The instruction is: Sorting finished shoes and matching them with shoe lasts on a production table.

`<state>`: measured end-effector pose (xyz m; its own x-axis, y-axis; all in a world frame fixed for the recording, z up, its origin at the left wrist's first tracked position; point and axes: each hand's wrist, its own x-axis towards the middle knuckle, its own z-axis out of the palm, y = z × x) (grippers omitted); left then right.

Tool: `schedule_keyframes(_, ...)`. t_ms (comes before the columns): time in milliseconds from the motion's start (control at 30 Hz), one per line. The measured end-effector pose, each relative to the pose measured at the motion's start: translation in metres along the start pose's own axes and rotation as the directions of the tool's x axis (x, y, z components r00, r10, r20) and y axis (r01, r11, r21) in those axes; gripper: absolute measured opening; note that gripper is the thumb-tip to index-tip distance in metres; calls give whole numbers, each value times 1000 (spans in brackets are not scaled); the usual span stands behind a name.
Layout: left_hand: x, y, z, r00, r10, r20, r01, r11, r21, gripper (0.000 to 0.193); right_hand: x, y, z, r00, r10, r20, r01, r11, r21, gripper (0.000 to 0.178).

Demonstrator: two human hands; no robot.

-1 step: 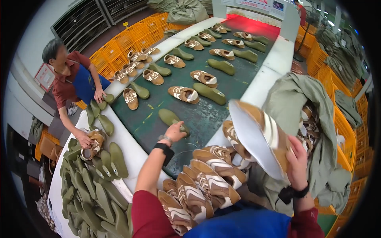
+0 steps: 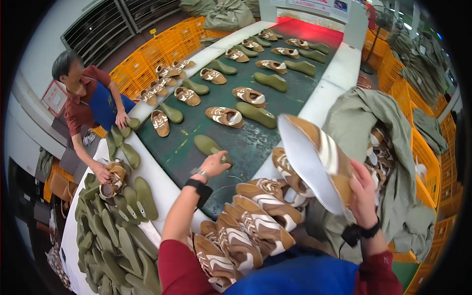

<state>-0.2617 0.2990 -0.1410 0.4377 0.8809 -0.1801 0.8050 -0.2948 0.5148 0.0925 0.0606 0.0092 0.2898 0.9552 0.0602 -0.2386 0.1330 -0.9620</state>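
My left hand point(image 2: 214, 165) is closed on the near end of a green shoe last point(image 2: 205, 143) lying on the dark green conveyor belt point(image 2: 162, 142). Part of the last is hidden under the fingers. My right hand point(image 2: 363, 192) grips the heel end of a brown and white shoe upper point(image 2: 322, 160), held up tilted with its pale underside toward the left. Below it, a row of similar lace-up shoe uppers point(image 2: 239, 241) leans together along the belt's near end, close in front of my body.
Pairs of uppers and lasts lie along the belt. At left, a co-worker point(image 2: 91, 96) touches an upper point(image 2: 114, 179) and lasts beside a heap of green lasts point(image 2: 110, 236). A grey-green cloth point(image 2: 354, 118) drapes over more uppers at right, by orange crates point(image 2: 425, 167).
My right hand and the shoe upper have shifted slightly up and left. The left hand stays on the shoe last.
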Motion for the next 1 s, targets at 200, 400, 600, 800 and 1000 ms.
schedule_keyframes(200, -107, 170, -35, 975, 183, 127, -72, 799, -597, 54, 23, 19, 6, 968, -86, 237, 56, 990, 128, 48)
schedule_keyframes(400, -163, 236, 6, 992, 19, 124, 123, 44, -991, 51, 4, 33, 61, 348, -529, 774, 864, 502, -46, 29)
schedule_keyframes(600, -137, 168, -5, 965, -261, 16, 35, 68, -997, 28, 5, 11, 57, 343, -431, 835, 896, 418, -152, 34)
schedule_keyframes(800, -88, -51, -13, 793, -608, 51, 289, 301, -909, 30, -4, 10, -22, 808, -377, 452, 588, 496, -638, 29)
schedule_keyframes(1000, -6, -171, 22, 681, -732, 17, 203, 167, -965, 40, -53, 36, -71, 963, -225, 151, 246, 490, -836, 24)
